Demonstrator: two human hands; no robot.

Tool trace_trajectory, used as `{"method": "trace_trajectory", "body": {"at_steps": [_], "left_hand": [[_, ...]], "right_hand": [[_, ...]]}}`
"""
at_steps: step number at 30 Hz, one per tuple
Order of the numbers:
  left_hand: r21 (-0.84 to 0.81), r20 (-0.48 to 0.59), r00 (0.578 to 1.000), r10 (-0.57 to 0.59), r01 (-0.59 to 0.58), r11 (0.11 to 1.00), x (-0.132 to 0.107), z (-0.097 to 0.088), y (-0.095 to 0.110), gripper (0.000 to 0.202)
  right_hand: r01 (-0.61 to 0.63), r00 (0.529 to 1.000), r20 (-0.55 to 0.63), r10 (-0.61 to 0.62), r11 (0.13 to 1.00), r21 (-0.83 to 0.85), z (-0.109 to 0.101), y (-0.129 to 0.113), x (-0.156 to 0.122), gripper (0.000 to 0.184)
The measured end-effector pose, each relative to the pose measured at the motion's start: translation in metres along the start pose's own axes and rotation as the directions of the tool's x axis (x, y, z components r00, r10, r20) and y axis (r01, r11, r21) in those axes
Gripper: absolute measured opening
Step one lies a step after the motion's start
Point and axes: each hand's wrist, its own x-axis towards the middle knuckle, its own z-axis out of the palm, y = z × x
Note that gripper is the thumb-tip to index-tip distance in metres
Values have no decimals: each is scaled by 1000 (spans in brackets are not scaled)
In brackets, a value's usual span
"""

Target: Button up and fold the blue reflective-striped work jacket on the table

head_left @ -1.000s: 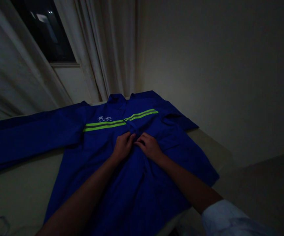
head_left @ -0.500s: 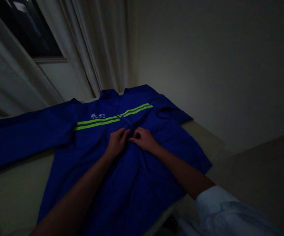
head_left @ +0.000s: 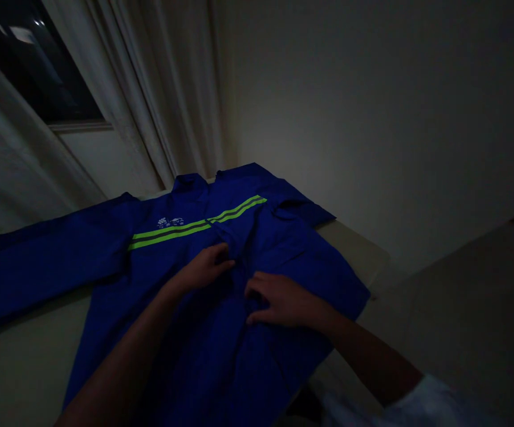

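A dark blue work jacket (head_left: 186, 332) lies front up, with a collar at the far end, a white emblem and a yellow-green striped band (head_left: 168, 235) across the chest. My left hand (head_left: 208, 265) rests on the jacket front just below the band, beside the front opening; a small gap shows between its thumb and bent fingers. Nearer to me and to the right, my right hand (head_left: 281, 299) is over the front edge, its fingers curved and its thumb apart, with blue cloth showing between them. The buttons cannot be made out in the dim light.
The jacket lies on a pale table (head_left: 29, 367). Behind stand light curtains (head_left: 163, 89), a dark window (head_left: 34, 59) and a plain wall (head_left: 350, 118). One sleeve (head_left: 52, 255) stretches out to the left. Floor (head_left: 457, 320) shows at the right.
My hands were close together, pinching at the jacket's front opening. They have now separated: the right has moved toward me and opened, and the left has loosened. The view has shifted slightly.
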Motion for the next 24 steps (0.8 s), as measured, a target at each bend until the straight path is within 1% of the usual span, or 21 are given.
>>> {"method": "trace_trajectory", "body": {"at_steps": [1, 2, 3, 4, 5, 6, 7, 8, 9, 10, 11, 13, 15, 18, 20, 22, 24], "left_hand": [[-147, -48, 999, 2, -9, 989, 0, 5, 2, 42], [-294, -76, 997, -24, 0, 956, 0, 12, 5, 45], [-407, -70, 995, -68, 33, 913, 1, 19, 7, 49], [-456, -32, 992, -119, 91, 885, 1, 26, 9, 53], [-430, 26, 985, -172, 166, 887, 1, 32, 10, 55], [-338, 92, 970, -225, 243, 909, 1, 36, 12, 58], [-208, 157, 949, -274, 303, 930, 0, 38, 13, 62], [-77, 214, 926, -312, 334, 939, -1, 39, 13, 65], [27, 264, 907, -329, 334, 942, -2, 39, 14, 67], [95, 309, 895, -322, 308, 947, -4, 37, 15, 66], [125, 347, 891, -294, 267, 956, -5, 35, 15, 64], [114, 408, 889, -208, 176, 978, -8, 33, 15, 55], [50, 425, 897, -123, 113, 992, -9, 32, 13, 51], [-82, 394, 917, -62, 103, 991, -10, 34, 8, 57], [-144, 398, 916, -54, 121, 982, -9, 35, 5, 61], [-158, 422, 905, -51, 128, 979, -8, 35, 4, 61], [-121, 441, 896, -52, 117, 986, -8, 34, 4, 58]], "right_hand": [[-25, 999, -39, 26, 999, 19, 8, -2, -11, 33], [-50, 995, -81, 55, 997, 65, 15, -2, -18, 28], [-69, 989, -121, 84, 990, 120, 21, -1, -23, 21], [-82, 982, -153, 108, 982, 170, 26, 2, -26, 14], [-87, 977, -174, 123, 975, 203, 30, 4, -26, 8], [-87, 975, -183, 127, 973, 214, 32, 6, -25, 4], [-83, 975, -186, 123, 974, 209, 33, 8, -24, 4], [-77, 976, -188, 115, 978, 195, 33, 9, -22, 4], [-69, 977, -186, 103, 981, 181, 32, 9, -21, 6], [-61, 979, -181, 92, 983, 174, 32, 9, -20, 10], [-54, 981, -177, 85, 983, 173, 31, 9, -20, 14], [-53, 980, -182, 85, 983, 178, 31, 8, -21, 20], [-59, 974, -204, 93, 984, 167, 32, 6, -23, 20], [-59, 961, -263, 88, 991, 117, 34, 5, -25, 13], [-32, 956, -289, 53, 996, 78, 36, 4, -27, 9], [-4, 955, -295, 16, 999, 44, 37, 4, -27, 6], [3, 955, -297, 3, 1000, 21, 39, 4, -27, 9]]}}
